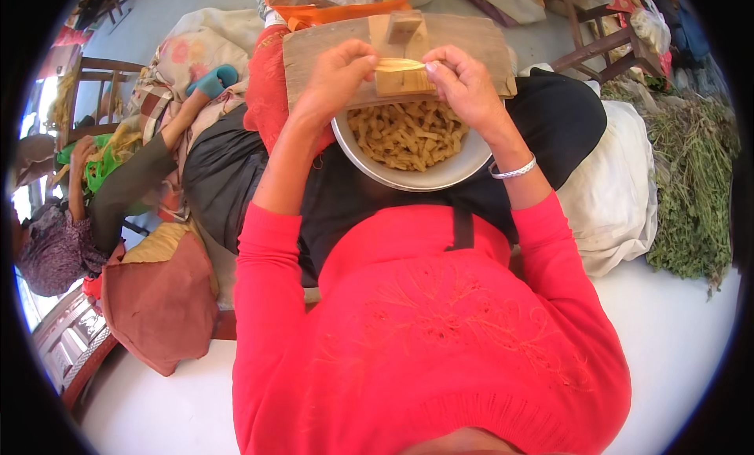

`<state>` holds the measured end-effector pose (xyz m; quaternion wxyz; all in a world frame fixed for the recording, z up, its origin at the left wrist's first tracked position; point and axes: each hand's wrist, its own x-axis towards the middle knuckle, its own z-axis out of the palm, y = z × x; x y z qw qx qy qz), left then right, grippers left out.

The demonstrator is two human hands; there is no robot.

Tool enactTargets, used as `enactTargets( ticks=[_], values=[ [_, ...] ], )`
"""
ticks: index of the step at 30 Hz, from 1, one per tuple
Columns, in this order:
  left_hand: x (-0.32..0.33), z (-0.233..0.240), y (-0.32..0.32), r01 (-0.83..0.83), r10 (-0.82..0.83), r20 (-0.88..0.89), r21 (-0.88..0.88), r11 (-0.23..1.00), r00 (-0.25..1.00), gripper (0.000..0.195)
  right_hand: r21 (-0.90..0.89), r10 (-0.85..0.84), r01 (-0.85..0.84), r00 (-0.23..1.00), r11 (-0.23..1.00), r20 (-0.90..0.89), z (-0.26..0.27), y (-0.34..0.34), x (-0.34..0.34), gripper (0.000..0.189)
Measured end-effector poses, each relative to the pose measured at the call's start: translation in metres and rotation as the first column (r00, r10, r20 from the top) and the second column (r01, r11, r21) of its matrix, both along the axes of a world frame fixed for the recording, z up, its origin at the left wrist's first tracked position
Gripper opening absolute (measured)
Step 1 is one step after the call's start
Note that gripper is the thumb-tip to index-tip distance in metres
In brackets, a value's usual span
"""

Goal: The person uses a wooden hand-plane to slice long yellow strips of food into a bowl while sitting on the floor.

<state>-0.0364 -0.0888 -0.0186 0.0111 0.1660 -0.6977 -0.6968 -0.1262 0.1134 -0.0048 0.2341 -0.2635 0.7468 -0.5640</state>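
Observation:
Between my two hands stretches a pale yellow fibrous strip (400,64), probably dried plant husk. Its left end is pinched by the thumb and fingers of my left hand (343,72), its right end by those of my right hand (465,81). Just beneath the strip lies a wooden board (327,34) with a lighter wood piece (403,85) and an upright wooden block (404,26) on it. Nearer to me, a round metal basin (400,181) rests on my lap, partly under the board. Short brownish-yellow twisted pieces (412,134) fill much of it.
Red cloth (265,90) hangs beside the board, and an orange-rimmed container (341,10) stands beyond it. At left sits another person (126,190) near a green plastic bag (100,163). To the right are a white sack (615,184), dried green plants (695,190) and a wooden stool (607,48).

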Motion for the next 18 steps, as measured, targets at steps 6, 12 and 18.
enactTargets(
  ticks=[6,12,18],
  values=[
    [-0.013,-0.023,-0.003,0.001,-0.008,-0.063,-0.098,0.995,0.998,0.011,0.081,-0.016,0.030,0.986,0.996,-0.164,-0.011,-0.003,-0.006,0.015],
    [-0.016,-0.045,-0.003,-0.104,0.070,-0.080,-0.864,0.492,0.994,0.016,0.326,0.105,0.046,0.896,0.944,-0.431,-0.019,0.008,-0.012,0.017],
    [0.004,-0.020,0.019,-0.117,0.117,-0.098,0.013,0.993,0.988,0.021,0.038,0.116,-0.126,0.974,0.991,0.196,-0.005,0.036,0.009,0.030]
  ],
)
